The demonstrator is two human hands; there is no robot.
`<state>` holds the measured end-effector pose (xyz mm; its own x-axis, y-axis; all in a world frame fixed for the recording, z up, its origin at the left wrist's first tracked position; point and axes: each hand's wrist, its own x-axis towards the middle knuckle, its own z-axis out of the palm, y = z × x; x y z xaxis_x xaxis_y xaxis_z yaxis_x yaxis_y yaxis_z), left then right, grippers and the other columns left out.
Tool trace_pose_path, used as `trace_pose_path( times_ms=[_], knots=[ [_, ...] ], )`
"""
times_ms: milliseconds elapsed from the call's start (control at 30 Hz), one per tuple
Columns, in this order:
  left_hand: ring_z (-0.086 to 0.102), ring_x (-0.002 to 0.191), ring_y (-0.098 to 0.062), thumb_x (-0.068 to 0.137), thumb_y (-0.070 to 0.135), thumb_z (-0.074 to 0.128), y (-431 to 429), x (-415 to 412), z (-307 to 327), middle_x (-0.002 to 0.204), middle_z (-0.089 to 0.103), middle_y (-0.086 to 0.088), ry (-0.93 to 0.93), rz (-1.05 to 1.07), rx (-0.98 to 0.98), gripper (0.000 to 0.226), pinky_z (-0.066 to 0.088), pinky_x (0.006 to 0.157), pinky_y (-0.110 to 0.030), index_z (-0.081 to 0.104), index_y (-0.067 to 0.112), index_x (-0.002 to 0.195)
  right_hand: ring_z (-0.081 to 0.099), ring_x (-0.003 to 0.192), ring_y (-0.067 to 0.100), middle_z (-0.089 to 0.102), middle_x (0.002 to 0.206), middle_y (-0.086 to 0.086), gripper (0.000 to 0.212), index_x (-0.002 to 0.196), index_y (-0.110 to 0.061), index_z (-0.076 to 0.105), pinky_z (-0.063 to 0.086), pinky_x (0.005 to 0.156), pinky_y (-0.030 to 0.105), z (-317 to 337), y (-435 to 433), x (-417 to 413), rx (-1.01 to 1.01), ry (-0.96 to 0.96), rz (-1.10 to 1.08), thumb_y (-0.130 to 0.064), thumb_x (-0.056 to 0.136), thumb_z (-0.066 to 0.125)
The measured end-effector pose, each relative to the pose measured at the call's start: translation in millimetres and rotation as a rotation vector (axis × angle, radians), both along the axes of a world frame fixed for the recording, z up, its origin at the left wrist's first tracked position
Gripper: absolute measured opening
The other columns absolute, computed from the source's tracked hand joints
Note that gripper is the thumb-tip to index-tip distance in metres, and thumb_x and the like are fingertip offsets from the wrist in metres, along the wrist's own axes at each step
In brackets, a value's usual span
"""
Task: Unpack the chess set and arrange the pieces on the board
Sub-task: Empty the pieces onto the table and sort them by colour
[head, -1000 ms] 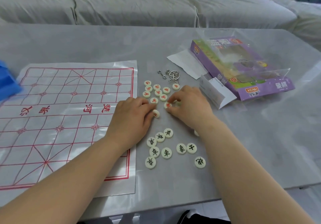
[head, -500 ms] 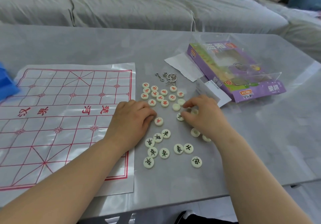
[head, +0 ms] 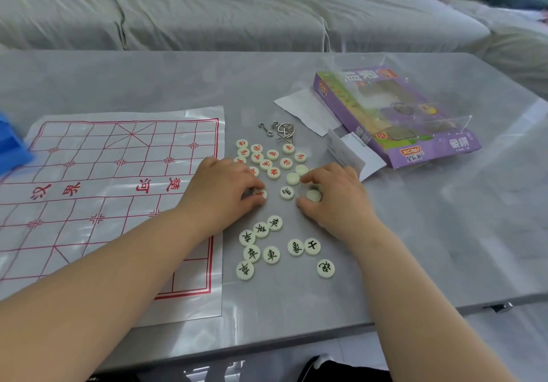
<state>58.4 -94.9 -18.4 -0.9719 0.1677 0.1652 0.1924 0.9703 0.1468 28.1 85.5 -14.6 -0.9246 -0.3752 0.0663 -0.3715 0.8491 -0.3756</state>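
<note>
While the board (head: pixel 103 192) lies flat on the left side of the tabletop (head: pixel 430 248), with no piece on the part that shows, all the round pieces sit on the bare tabletop just to its right (this head view is the only one). The red pieces (head: pixel 272 155) are bunched at the far end, near some metal rings (head: pixel 281 129). The black pieces (head: pixel 271 254) lie at the near end. The open purple box (head: pixel 415 132) is off to the right, well apart from the board.

The left grip (head: pixel 219 192) is narrow. Its thumb and fingertips pinch one red piece (head: pixel 261 194) that touches the tabletop. The right grip (head: pixel 332 200) is narrow too, curled round a blank piece (head: pixel 313 195) that shows its plain side. One black-marked piece (head: pixel 287 192) lies between the two grips and touches neither.

A second ago both grips were close together over one spot. Now they have moved apart and each has its own piece. Half a second ago the red piece lay just beside the left thumb, and now the fingers have closed on it. I think this is sorting: plain-side pieces get turned over, reds go far, blacks go near. The unpacking looks done, but putting pieces on the board has not begun, so most of the job is left.
</note>
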Motion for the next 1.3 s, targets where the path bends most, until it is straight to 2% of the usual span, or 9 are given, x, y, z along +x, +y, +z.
trace_pose_path(
  times_ms=[233,400,533,633,800,900,1000,1100,1300],
  knots=[
    [0.048,0.107,-0.021,0.088,0.036,0.050,5,-11,6,0.110,0.061,0.000,0.024,0.078,0.042,0.028,0.020,0.082,-0.029,0.062,0.021,0.108,0.037,0.112,0.022,0.053,0.119,-0.001,0.032,0.117,-0.024,0.057,0.025,0.090,0.025,0,-15,4,0.045,0.101,0.146,-0.028,0.086,0.050],
    [0.049,0.107,-0.026,0.089,0.030,0.050,11,-7,6,0.113,0.061,-0.006,0.061,0.072,0.084,0.028,0.027,0.084,-0.032,0.063,0.016,0.109,0.041,0.106,0.018,0.061,0.107,-0.002,0.027,0.110,-0.024,0.062,0.029,0.084,0.023,7,1,11,0.014,-0.041,0.243,-0.029,0.084,0.056],
    [0.051,0.094,-0.018,0.088,0.021,0.052,18,3,10,0.105,0.063,-0.003,0.005,-0.021,0.237,0.023,0.030,0.074,-0.023,0.065,0.015,0.105,0.043,0.105,0.015,0.061,0.106,-0.004,0.024,0.107,-0.022,0.062,0.028,0.075,0.020,15,25,9,-0.143,-0.066,0.058,-0.021,0.084,0.057],
    [0.047,0.090,-0.010,0.088,0.021,0.051,32,5,11,0.108,0.060,0.002,-0.113,-0.074,0.250,0.023,0.028,0.069,-0.018,0.062,0.021,0.109,0.043,0.105,0.017,0.056,0.108,-0.001,0.023,0.106,-0.019,0.060,0.024,0.067,0.019,18,40,7,-0.124,-0.099,-0.045,-0.018,0.084,0.057],
    [0.045,0.110,-0.017,0.087,0.026,0.053,58,-6,11,0.121,0.052,0.000,-0.164,-0.105,0.216,0.032,0.035,0.089,-0.029,0.055,0.023,0.119,0.037,0.090,0.011,0.041,0.098,-0.005,0.028,0.105,-0.019,0.055,0.021,0.063,0.019,16,50,22,-0.065,-0.168,-0.002,-0.021,0.078,0.063],
    [0.043,0.113,-0.018,0.086,0.028,0.055,65,-16,8,0.122,0.050,-0.002,-0.198,-0.101,0.169,0.037,0.033,0.088,-0.027,0.053,0.021,0.122,0.042,0.095,0.014,0.042,0.102,-0.002,0.032,0.107,-0.018,0.053,0.026,0.068,0.021,12,50,31,-0.051,-0.183,0.015,-0.021,0.077,0.064],
    [0.044,0.107,-0.018,0.086,0.028,0.055,68,-22,10,0.115,0.052,-0.003,-0.173,-0.083,0.147,0.032,0.023,0.069,-0.020,0.057,0.018,0.116,0.047,0.100,0.019,0.048,0.108,0.003,0.029,0.105,-0.014,0.054,0.029,0.073,0.022,10,50,33,-0.065,-0.182,0.002,-0.020,0.078,0.064],
    [0.046,0.104,-0.019,0.089,0.028,0.049,69,-24,10,0.111,0.054,-0.005,-0.159,-0.076,0.109,0.027,0.027,0.072,-0.024,0.060,0.015,0.110,0.049,0.096,0.018,0.051,0.106,0.003,0.024,0.103,-0.013,0.056,0.024,0.065,0.020,10,52,31,-0.062,-0.154,-0.012,-0.020,0.081,0.061],
    [0.052,0.087,-0.023,0.090,0.024,0.047,56,-8,18,0.099,0.062,-0.014,-0.207,0.021,0.345,0.025,0.037,0.074,-0.026,0.065,0.006,0.093,0.049,0.082,0.013,0.058,0.091,-0.002,0.016,0.096,-0.014,0.065,0.031,0.065,0.019,11,56,27,-0.156,-0.134,-0.060,-0.019,0.084,0.056]
  ],
)
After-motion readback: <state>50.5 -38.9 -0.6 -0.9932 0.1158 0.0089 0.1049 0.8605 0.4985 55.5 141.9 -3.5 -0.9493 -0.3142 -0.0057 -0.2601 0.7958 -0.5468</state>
